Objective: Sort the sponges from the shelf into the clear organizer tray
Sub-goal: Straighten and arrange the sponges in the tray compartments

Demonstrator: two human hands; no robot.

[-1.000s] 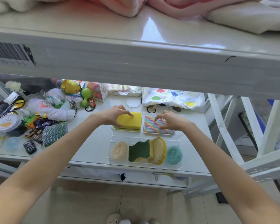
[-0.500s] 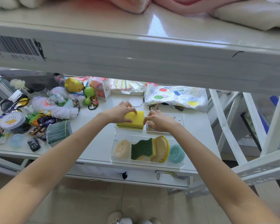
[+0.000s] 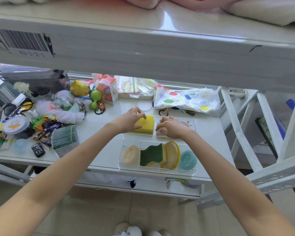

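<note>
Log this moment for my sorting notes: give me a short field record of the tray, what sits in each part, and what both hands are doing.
tray: clear organizer tray on the white shelf
front row, left to right: beige puff sponge; green-and-yellow scrub sponge; tan oval sponge with yellow rim; teal mesh scrubber
back left: yellow block sponge
back right: rainbow-striped cloth
left hand: fingers on the yellow block sponge
right hand: fingers on the rainbow-striped cloth
loose sponges outside tray: none seen

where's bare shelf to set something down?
Free: the strip right of the clear organizer tray out to the shelf edge, under the spotted cloth; also the patch between the card stack and the tray, though the left forearm crosses it. Crowded: the left end, with toy cars and yarn.
</note>
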